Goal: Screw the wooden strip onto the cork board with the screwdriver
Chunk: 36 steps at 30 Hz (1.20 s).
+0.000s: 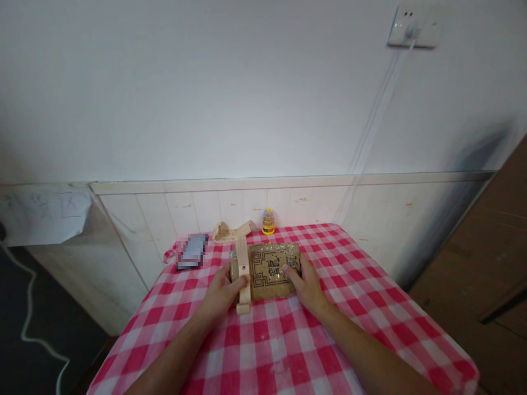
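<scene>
A flat brown brick-shaped package (272, 277) with black printed characters and a shiny clear wrap is held between both hands above the table. Across its left end lies a pale wooden bracket (244, 258) with a hole near its middle and a block at its near end. My left hand (224, 285) is closed round the package's left end, its thumb pressing on the wooden bracket and its fingers mostly hidden. My right hand (307, 282) grips the right end, thumb on the printed face. Behind them lie more pale wooden pieces (233, 233).
A red-and-white checked cloth (275, 345) covers the table. A pixelated phone-like object (192, 251) lies at the back left. A small yellow-capped bottle (268, 222) stands near the panelled wall. A cable (381, 104) hangs from the wall socket (414, 26); brown furniture (473, 263) stands at right.
</scene>
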Tool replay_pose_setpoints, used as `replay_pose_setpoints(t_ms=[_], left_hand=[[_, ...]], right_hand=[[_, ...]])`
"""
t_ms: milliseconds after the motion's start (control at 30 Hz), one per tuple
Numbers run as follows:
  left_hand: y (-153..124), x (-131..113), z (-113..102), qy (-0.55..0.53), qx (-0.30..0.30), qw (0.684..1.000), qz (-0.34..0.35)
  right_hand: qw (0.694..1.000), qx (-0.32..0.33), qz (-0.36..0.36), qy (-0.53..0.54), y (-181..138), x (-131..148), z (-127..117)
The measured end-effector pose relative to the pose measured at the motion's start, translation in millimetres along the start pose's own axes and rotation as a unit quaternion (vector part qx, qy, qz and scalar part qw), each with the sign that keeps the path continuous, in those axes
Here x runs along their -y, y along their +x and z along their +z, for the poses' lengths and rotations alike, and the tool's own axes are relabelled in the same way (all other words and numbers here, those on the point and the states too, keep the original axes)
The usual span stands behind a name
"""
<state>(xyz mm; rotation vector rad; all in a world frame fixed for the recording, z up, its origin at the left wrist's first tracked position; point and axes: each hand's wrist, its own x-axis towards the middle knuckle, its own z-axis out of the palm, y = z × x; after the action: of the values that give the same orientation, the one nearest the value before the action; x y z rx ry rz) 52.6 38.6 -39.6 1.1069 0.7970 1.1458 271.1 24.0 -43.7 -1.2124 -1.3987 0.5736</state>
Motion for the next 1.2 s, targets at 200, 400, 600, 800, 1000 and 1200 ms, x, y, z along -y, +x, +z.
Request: replay_pose_setpoints(t_ms=[200,400,600,800,1000,1200], left_hand=[[-1.2,-2.7,1.1,0.004,-0.011,1.000,0.005],[0.3,3.2,-3.3,0.008,-0.003,1.000,0.010],[2.9,8.6,-6.3,0.006,0.000,1.000,0.014],[2.7,5.6,-4.3,0.004,-0.013,1.000,0.010],[3.0,3.1,-3.9,0.012,-0.009,1.000,0.019],[3.3,3.7,-5.2,0.014,-0.004,1.000,0.016]], right_hand=[[1.000,0.004,0.003,0.008,0.3,-1.6,0.4],[1.000,-0.003,0.006,-0.004,-0.5,-6.5,1.0],[1.000,-0.001,0.003,-0.009,0.7,-8.8,1.2],[1.000,0.001,0.002,-0.007,1.1,-9.3,1.8],[1.000,-0.003,-0.004,-0.005,-0.2,-4.7,1.5],[1.000,-0.003,-0.002,-0.008,-0.5,-7.8,1.8]])
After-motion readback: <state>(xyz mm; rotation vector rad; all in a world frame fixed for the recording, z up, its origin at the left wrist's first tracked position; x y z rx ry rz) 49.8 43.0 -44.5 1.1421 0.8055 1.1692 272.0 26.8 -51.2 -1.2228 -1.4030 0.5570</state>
